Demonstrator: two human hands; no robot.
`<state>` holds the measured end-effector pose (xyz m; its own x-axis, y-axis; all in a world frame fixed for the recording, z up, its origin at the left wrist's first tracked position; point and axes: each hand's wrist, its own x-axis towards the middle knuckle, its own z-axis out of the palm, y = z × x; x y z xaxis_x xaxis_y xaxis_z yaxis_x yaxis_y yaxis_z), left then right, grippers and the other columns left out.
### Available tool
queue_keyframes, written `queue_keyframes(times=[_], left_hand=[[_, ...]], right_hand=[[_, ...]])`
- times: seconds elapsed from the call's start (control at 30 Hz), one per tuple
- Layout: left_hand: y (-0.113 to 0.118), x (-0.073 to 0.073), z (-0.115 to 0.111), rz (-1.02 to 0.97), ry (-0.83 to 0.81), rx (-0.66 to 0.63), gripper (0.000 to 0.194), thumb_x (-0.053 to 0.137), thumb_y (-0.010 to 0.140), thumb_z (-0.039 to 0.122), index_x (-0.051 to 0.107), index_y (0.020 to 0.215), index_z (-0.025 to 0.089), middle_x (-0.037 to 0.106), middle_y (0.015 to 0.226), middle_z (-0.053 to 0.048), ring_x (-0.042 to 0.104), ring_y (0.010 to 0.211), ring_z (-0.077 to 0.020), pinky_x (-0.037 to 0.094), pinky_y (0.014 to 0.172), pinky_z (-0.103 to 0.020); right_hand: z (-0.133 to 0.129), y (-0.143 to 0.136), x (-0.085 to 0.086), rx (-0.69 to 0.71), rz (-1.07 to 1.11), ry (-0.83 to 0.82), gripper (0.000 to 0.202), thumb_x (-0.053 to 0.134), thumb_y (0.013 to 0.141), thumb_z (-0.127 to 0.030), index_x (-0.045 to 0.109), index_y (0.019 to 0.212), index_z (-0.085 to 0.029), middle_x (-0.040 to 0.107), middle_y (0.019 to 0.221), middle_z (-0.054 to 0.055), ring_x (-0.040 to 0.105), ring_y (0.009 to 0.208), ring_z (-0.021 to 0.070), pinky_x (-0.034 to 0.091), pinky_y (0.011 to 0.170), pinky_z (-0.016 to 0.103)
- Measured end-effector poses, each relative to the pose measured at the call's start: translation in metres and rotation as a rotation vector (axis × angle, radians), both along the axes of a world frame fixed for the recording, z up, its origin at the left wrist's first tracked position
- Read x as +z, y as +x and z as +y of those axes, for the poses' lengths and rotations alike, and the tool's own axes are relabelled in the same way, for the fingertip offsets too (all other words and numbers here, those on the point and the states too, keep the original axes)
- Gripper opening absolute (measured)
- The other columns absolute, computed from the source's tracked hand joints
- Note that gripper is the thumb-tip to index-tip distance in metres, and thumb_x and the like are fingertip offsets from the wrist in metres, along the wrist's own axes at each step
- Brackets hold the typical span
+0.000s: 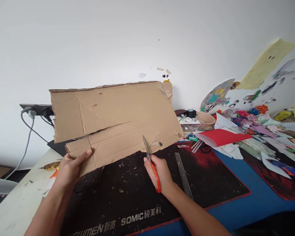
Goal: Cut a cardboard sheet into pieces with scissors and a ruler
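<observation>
A large brown cardboard sheet (127, 108) fills the centre and left of the frame, raised above the desk, probably so the blades can reach its lower edge. A long slit (109, 127) runs in from its left side. At lower left, the left hand (70, 167) is clamped on the lower flap's corner, thumb in front, seemingly to steady it. Right of centre, the right hand (159, 172) is closed around red-handled scissors (149, 157) angled up over the lower edge; whether cardboard sits between the blades, I cannot tell. Beneath lies a dark mat (127, 186), with a metal ruler (183, 173) lying right of the hand, perhaps set aside. Red paper (221, 137) rests at right.
</observation>
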<state>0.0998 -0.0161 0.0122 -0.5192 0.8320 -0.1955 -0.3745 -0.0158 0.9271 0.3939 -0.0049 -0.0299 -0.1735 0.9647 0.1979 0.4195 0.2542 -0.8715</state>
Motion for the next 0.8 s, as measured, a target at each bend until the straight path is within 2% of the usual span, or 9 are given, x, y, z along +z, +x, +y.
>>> queue_keyframes(times=[0.13,0.27,0.4,0.6,0.8], left_hand=[[-0.004,0.002,0.000,0.004,-0.012,-0.041,0.065,0.109,0.033,0.034,0.079,0.086,0.010,0.082,0.074,-0.006,0.070,0.049,-0.0189,0.063,0.048,-0.027],[-0.007,0.002,-0.001,0.010,-0.033,-0.045,0.064,0.109,0.032,0.034,0.079,0.084,0.011,0.082,0.072,-0.006,0.071,0.050,-0.0202,0.063,0.047,-0.028],[-0.006,0.005,-0.003,0.027,-0.034,-0.042,0.065,0.109,0.031,0.036,0.080,0.083,0.011,0.081,0.071,-0.006,0.071,0.050,-0.0202,0.063,0.047,-0.029],[-0.005,0.012,-0.006,0.044,-0.056,-0.009,0.067,0.109,0.023,0.038,0.080,0.077,0.010,0.077,0.063,-0.004,0.068,0.049,-0.0185,0.058,0.042,-0.025],[0.000,0.010,-0.004,0.014,-0.048,-0.049,0.064,0.108,0.025,0.038,0.080,0.076,0.011,0.075,0.059,-0.003,0.064,0.044,-0.0168,0.051,0.036,-0.023]], right_hand=[[-0.004,-0.002,-0.008,-0.002,-0.007,0.009,0.044,0.052,0.101,-0.046,0.042,0.066,-0.023,0.043,0.054,-0.004,0.038,0.049,0.0105,0.026,0.048,0.025],[-0.006,-0.003,-0.016,0.034,0.087,-0.152,0.041,0.053,0.101,-0.051,0.051,0.072,-0.023,0.044,0.051,-0.005,0.041,0.042,0.0110,0.030,0.042,0.023],[-0.007,0.001,-0.009,0.097,0.191,-0.295,0.040,0.059,0.098,-0.059,0.059,0.082,-0.022,0.050,0.052,-0.006,0.046,0.038,0.0113,0.038,0.039,0.021],[-0.005,0.012,0.000,0.193,0.248,-0.324,0.050,0.068,0.093,-0.068,0.071,0.100,-0.019,0.065,0.061,-0.001,0.056,0.043,0.0117,0.042,0.043,0.021],[-0.002,0.016,0.001,0.184,0.264,-0.349,0.060,0.068,0.090,-0.074,0.072,0.108,-0.017,0.073,0.066,0.004,0.064,0.050,0.0149,0.049,0.050,0.024]])
